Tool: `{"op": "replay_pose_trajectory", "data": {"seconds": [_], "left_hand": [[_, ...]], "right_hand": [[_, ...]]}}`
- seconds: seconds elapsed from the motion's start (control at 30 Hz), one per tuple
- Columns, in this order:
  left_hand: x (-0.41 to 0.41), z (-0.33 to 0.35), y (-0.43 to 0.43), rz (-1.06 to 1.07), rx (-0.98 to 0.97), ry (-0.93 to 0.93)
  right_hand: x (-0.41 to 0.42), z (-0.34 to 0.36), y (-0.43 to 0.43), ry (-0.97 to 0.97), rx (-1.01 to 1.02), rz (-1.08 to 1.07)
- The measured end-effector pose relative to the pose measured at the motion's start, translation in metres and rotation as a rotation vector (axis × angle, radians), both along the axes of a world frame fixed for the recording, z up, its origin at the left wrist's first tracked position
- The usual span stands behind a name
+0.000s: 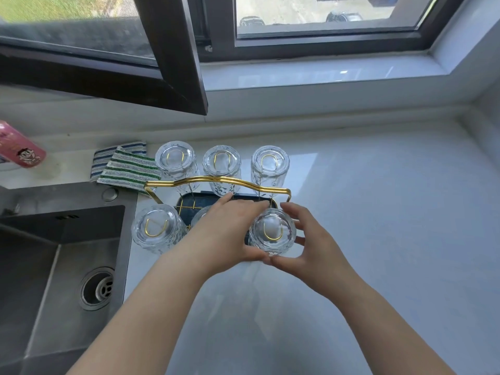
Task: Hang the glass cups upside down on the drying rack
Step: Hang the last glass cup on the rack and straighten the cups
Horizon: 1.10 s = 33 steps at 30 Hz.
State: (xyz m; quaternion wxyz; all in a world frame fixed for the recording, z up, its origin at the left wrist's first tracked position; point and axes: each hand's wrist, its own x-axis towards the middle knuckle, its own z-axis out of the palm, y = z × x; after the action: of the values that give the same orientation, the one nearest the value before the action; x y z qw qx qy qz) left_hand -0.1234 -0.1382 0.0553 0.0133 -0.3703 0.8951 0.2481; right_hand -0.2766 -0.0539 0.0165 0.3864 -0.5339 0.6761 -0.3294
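Note:
A wire drying rack with a gold handle (216,180) stands on a dark tray (189,199) on the counter. Three glass cups hang upside down on its far pegs: left (175,158), middle (221,161), right (270,161). In the near row one cup (156,227) hangs at the left. A middle one (198,215) is mostly hidden under my left hand. The near right cup (272,231) sits upside down over a gold peg. My left hand (232,231) wraps its left side and my right hand (305,239) curls around its right side, thumbs meeting at the front.
A steel sink (62,253) with a drain lies at the left. Striped cloths (127,166) lie behind it, next to a pink bottle (19,147). An open window sash (173,58) juts over the counter above the rack. White counter (378,212) stretches to the right.

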Motion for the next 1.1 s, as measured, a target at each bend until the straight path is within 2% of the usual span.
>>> {"op": "replay_pose_trajectory", "data": {"seconds": [0.1, 0.2, 0.3, 0.37, 0.43, 0.5, 0.6, 0.7, 0.93, 1.1], "left_hand": [[0.003, 0.008, 0.005, 0.007, 0.02, 0.068], [0.008, 0.028, 0.002, -0.001, 0.047, 0.24], [0.012, 0.049, -0.016, 0.026, 0.027, 0.442], [0.005, 0.059, -0.034, 0.068, -0.045, 0.484], [-0.007, 0.058, -0.055, 0.133, -0.107, 0.42], [-0.019, 0.049, -0.075, 0.183, -0.117, 0.268], [-0.036, 0.029, -0.094, 0.147, -0.104, 0.005], [-0.048, 0.017, -0.103, 0.107, -0.092, -0.14], [-0.05, 0.009, -0.112, 0.093, -0.098, -0.124], [-0.047, 0.008, -0.112, 0.091, -0.097, -0.113]], "right_hand": [[-0.006, 0.006, 0.003, 0.04, 0.037, 0.061], [-0.027, 0.022, 0.006, 0.104, 0.055, 0.115], [-0.055, 0.043, -0.004, 0.089, -0.051, 0.019], [-0.068, 0.05, -0.021, 0.063, -0.131, -0.071], [-0.072, 0.048, -0.044, 0.042, -0.153, -0.105], [-0.07, 0.039, -0.067, 0.027, -0.128, -0.075], [-0.063, 0.022, -0.092, 0.015, -0.032, 0.011], [-0.056, 0.012, -0.109, -0.005, 0.025, 0.07], [-0.052, 0.004, -0.12, -0.122, 0.015, 0.039], [-0.052, 0.003, -0.12, -0.118, 0.017, 0.04]]}}
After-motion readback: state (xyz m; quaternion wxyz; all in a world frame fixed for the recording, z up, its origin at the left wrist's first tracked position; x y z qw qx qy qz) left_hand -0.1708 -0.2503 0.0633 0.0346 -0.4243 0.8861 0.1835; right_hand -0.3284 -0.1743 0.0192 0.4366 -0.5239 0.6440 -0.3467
